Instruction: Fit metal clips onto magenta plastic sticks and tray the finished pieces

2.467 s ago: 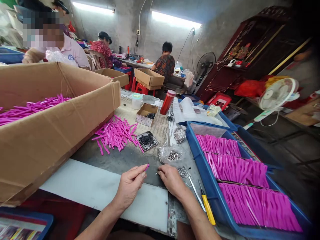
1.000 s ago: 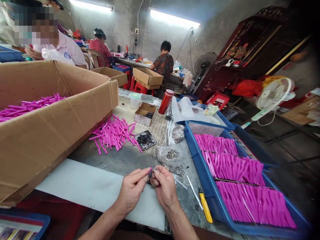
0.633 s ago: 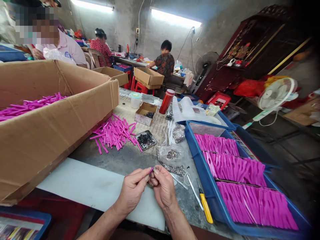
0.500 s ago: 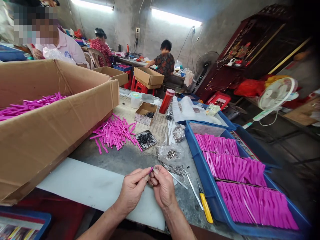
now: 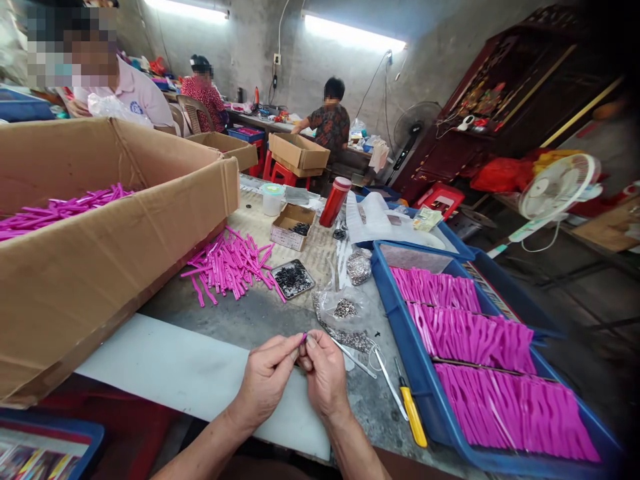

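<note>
Between both fingertips (image 5: 295, 353): pink piece (image 5: 303, 338), pinched.

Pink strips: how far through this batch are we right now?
Done: three rows of pink pieces fill the blue tray. In hand: the left hand and right hand meet over one pink piece, pinched at the fingertips; what the right hand adds is hidden. Left: a loose pile of pink strips on the table and many more in the cardboard box.
</note>
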Tool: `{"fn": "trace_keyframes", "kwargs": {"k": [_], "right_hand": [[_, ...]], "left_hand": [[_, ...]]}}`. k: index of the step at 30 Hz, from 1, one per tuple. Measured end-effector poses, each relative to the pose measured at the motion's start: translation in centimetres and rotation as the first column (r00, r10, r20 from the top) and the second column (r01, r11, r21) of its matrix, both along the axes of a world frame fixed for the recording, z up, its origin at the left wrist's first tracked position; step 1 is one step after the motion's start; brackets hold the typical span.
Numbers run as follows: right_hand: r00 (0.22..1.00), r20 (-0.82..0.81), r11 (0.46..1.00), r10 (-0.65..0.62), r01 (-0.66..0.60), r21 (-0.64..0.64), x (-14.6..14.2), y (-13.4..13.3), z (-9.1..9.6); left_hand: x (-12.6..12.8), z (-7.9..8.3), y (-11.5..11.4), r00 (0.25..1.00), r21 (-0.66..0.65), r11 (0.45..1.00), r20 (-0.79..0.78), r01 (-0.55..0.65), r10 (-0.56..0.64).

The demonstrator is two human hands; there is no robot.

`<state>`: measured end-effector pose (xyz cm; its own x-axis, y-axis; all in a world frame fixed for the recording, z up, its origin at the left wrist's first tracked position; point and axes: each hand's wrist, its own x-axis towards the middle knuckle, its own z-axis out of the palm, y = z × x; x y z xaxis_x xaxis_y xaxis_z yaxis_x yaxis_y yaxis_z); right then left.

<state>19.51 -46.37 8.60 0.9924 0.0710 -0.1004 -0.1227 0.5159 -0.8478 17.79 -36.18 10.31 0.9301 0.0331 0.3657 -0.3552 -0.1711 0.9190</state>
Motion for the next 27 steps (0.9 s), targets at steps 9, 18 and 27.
{"fn": "trace_keyframes", "kwargs": {"k": [9, 18, 27], "right_hand": [[0.991, 0.132, 0.985, -0.013, 0.036, -0.171, 0.11, -0.53, -0.88], [0.986, 0.162, 0.974, 0.037, 0.001, -0.227, 0.02, -0.59, -0.07], [0.988, 0.153, 0.964, -0.003, 0.044, -0.263, 0.26, -0.81, -0.14]], "left_hand": [[-0.08, -0.05, -0.01, 0.999, -0.002, 1.000, -0.032, -0.017, 0.017], [-0.18, 0.22, -0.25, 0.998, -0.046, 0.999, -0.064, -0.019, 0.016], [-0.09, 0.24, -0.29, 0.992, -0.057, 0.998, -0.128, -0.029, 0.021]]}}
